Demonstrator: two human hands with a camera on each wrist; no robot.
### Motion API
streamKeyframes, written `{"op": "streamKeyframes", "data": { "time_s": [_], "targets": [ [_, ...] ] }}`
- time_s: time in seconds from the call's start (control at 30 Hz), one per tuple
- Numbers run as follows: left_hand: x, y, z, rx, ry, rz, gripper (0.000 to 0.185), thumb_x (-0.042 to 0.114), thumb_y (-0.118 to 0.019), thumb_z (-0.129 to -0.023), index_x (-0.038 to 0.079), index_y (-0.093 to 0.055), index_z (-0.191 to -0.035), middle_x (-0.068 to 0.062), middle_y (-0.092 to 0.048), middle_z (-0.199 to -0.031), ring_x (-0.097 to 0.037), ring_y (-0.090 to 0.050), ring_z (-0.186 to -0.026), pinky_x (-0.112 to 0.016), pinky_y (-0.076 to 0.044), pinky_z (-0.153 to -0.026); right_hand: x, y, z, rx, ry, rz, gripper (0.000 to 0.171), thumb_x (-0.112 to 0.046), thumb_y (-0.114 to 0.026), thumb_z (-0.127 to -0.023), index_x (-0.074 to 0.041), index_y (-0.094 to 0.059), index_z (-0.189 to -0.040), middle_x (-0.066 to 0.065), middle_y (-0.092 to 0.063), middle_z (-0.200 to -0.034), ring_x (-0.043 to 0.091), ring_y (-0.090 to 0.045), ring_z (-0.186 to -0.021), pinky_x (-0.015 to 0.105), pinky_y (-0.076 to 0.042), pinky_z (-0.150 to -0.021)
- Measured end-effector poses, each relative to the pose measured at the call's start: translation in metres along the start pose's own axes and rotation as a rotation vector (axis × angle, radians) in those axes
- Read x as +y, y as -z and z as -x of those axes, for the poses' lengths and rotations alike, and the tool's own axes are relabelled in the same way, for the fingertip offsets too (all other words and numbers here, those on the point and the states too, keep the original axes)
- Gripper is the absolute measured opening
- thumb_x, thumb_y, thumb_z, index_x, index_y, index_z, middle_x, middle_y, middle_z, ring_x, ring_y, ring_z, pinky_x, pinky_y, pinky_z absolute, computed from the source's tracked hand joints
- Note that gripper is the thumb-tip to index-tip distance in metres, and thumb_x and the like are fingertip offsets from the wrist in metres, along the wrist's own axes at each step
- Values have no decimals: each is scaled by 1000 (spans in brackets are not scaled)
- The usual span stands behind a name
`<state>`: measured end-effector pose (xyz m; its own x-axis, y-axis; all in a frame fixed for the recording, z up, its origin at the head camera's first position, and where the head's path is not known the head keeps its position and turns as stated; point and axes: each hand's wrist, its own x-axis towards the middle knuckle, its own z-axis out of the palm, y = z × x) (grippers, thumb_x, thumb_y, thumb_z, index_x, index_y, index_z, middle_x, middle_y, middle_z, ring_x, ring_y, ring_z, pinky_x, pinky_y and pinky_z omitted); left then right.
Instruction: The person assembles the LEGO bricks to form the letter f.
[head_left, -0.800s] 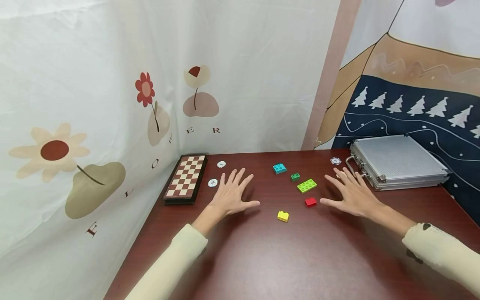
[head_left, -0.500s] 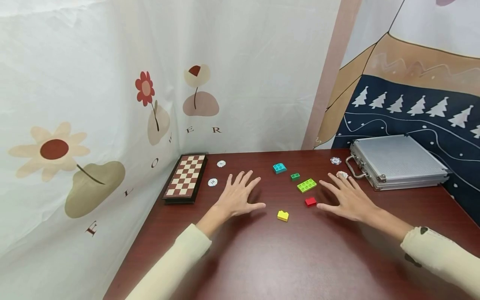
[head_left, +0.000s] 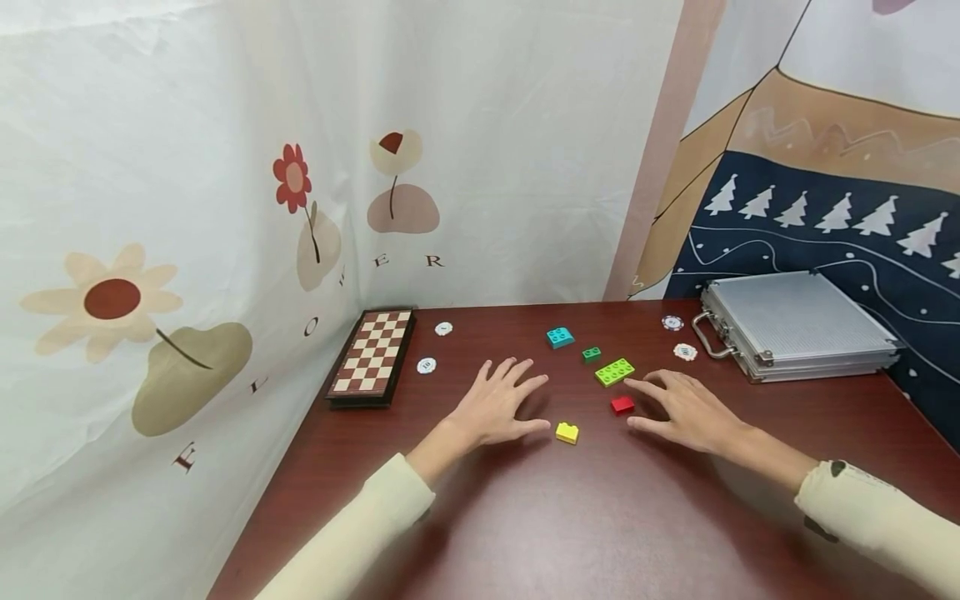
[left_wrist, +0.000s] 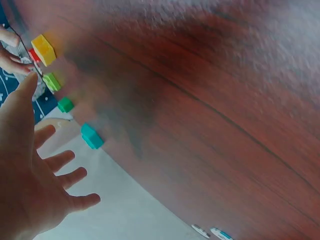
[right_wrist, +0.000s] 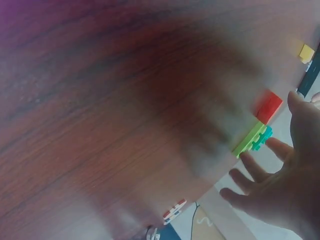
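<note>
My left hand (head_left: 498,404) hovers over the table with fingers spread, its thumb tip close to the yellow brick (head_left: 567,432). My right hand (head_left: 688,410) holds nothing; its thumb and fingers are apart, with the red brick (head_left: 622,405) just left of them. Behind the red one lies a lime green brick (head_left: 615,372), long and studded. Farther back sit a small dark green brick (head_left: 592,354) and a blue brick (head_left: 559,337). In the left wrist view, the thumb (left_wrist: 27,87) stands away from the loosely bent fingers.
A chessboard (head_left: 372,354) lies at the table's left edge, with poker chips (head_left: 426,366) beside it. More chips (head_left: 685,352) lie at the right, near a silver case (head_left: 802,321) with its handle toward them. Printed curtains (head_left: 510,150) hang behind the table.
My left hand has moved right and nearer, toward the yellow brick. My right hand has shifted left and nearer, its fingers bending more and uncovering a chip. The bricks lie still.
</note>
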<state>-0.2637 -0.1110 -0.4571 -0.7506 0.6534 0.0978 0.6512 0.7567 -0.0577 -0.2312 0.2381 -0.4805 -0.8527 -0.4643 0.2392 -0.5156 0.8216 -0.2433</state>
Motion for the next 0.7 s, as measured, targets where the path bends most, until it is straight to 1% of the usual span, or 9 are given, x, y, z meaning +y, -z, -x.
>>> {"op": "streamKeyframes", "data": {
  "time_s": [0.17,0.3,0.43,0.53,0.7],
  "targets": [
    [12,0,0,-32,-36,5,75,73,-57,-94,30,-50,-155,-7,-44,-160,-33,-38,-148,-61,-31,-116,-3,0,-3,-3,24,-43,58,-47,-78,-92,-17,-67,-140,9,-65,-116,29,-64,-104,56,-51,-92],
    [20,-2,-2,-35,-61,20,72,72,-60,-93,30,-54,-152,-5,-51,-154,-27,-42,-144,-57,-35,-115,-3,1,-5,-14,25,-77,53,-40,-80,-92,-17,-69,-138,6,-66,-111,25,-64,-99,51,-55,-85],
    [26,-4,-4,-31,-83,53,69,69,-63,-93,30,-58,-149,-2,-56,-147,-21,-45,-140,-54,-37,-114,-3,-1,-8,-27,25,-91,51,-36,-82,-91,-16,-70,-136,5,-67,-110,23,-64,-97,47,-56,-81],
    [30,-6,-4,-27,-96,77,67,68,-65,-93,30,-59,-148,0,-58,-142,-19,-47,-137,-50,-39,-112,-2,-3,-10,-29,29,-89,49,-32,-82,-91,-14,-71,-135,6,-67,-110,24,-65,-97,46,-56,-81],
    [35,-8,-5,-56,-97,125,63,66,-63,-95,31,-59,-148,3,-59,-138,-17,-48,-134,-45,-41,-109,-2,-5,-13,-24,41,-104,45,-28,-82,-91,-13,-72,-132,6,-68,-111,23,-66,-99,45,-57,-82]
  ]
}}
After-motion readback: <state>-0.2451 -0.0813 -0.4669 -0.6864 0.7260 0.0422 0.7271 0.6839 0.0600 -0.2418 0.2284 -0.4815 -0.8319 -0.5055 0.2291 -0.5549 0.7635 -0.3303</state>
